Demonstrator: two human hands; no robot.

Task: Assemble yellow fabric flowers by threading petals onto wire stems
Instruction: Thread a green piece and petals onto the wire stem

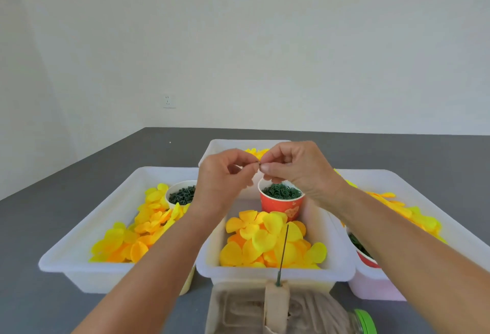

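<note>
My left hand (225, 177) and my right hand (297, 172) meet fingertip to fingertip above the middle white tray (209, 262). Both pinch a tiny dark piece (257, 162), too small to identify. Right below them stands a red cup (285, 208) filled with small green rings (282, 191). Loose yellow and orange fabric petals (265, 241) fill the middle tray. A thin green wire stem (284, 249) stands upright and bare, stuck in a beige block (275, 304) at the near edge.
The left tray (79, 243) holds more petals (132, 235) and a white cup (183, 194) of green pieces. The right tray (424, 188) has petals and another red cup (366, 257). A fourth tray (220, 148) sits behind. A green-lidded jar (366, 323) lies at bottom right.
</note>
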